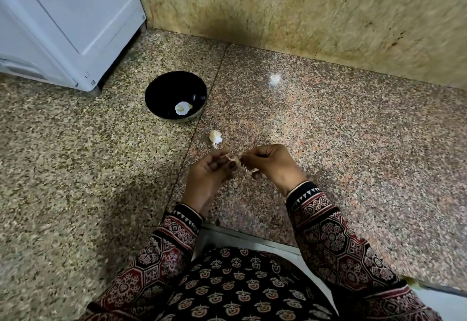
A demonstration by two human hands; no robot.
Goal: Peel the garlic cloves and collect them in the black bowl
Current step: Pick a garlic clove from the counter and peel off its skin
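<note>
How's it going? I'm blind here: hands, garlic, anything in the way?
Left hand, right hand pinching one clove, mid-peel. One peeled clove in black bowl, garlic piece on granite surface. Nothing blocking bowl.

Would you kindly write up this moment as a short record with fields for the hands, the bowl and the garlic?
hands: left hand and right hand both pinch one small papery garlic clove between them
bowl: round black bowl on the speckled stone surface, beyond the hands, holding pale peeled garlic
loose garlic: white-skinned garlic piece lying on the surface between bowl and hands, untouched
background: white appliance, far left
</note>
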